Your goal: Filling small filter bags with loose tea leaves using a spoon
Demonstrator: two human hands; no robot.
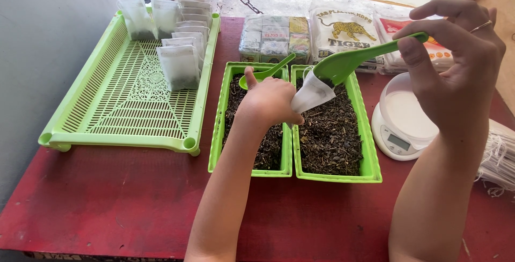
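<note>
A: What does the person hold?

B: The right hand [456,53] is closed around the handle of a green scoop [343,63]. The scoop tips down so its front goes into the mouth of a small white tea bag [313,94].

A: And the other hand?

B: The left hand [268,101] pinches the little bag shut-fisted and holds it open and tilted up, likely so the leaves slide in.

A: Where is the bag?

B: It hangs just over the right green tub [370,149], which is full of dark dry tea leaves [330,133]. Held there, spilled bits would probably fall back in the tub.

A: Is there another tub?

B: Yes, a left green tub [219,133] touches it, also with leaves. A second green spoon [265,73] rests in its far end.

A: What else is on the red table [123,208]?

B: On the left is a big green tray [123,106]. Filled tea bags [179,66] stand in a row at its far side. On the right sits a white kitchen scale [402,125], close to the right hand. Behind the tubs lie plastic packs [343,31]. At the right edge is a pile of empty bags with strings [499,160].
</note>
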